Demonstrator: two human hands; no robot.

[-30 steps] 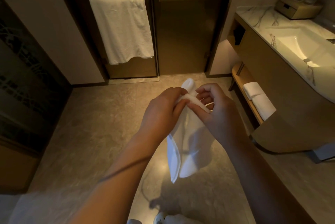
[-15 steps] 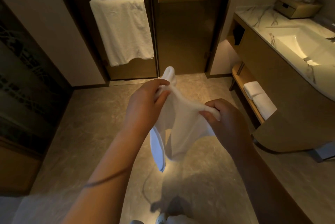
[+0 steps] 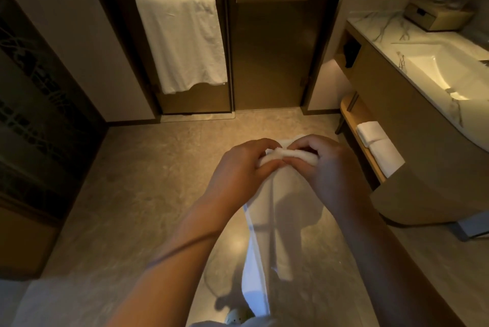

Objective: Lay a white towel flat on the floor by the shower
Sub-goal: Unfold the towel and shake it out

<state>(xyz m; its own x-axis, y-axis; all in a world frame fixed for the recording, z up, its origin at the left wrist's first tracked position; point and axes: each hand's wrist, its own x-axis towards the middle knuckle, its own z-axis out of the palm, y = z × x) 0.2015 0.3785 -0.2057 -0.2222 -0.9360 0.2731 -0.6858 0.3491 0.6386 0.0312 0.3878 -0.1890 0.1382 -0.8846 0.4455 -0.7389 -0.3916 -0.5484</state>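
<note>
A white towel (image 3: 275, 234) hangs in folds from both my hands, above the stone floor (image 3: 148, 189) in front of the glass shower doors (image 3: 267, 56). My left hand (image 3: 238, 170) and my right hand (image 3: 325, 167) sit close together and pinch the towel's bunched top edge between thumbs and fingers. The cloth drops straight down between my forearms, its lower end near my feet at the bottom of the view.
A second white towel (image 3: 182, 43) hangs on the left shower door's bar. A vanity with a marble top and lit sink (image 3: 436, 69) fills the right side. Folded white towels (image 3: 378, 146) lie on its low wooden shelf. A dark patterned panel (image 3: 34, 104) lines the left.
My hands were spread apart with the towel stretched between them; now they have come together at the top edge, and the towel hangs longer and lower.
</note>
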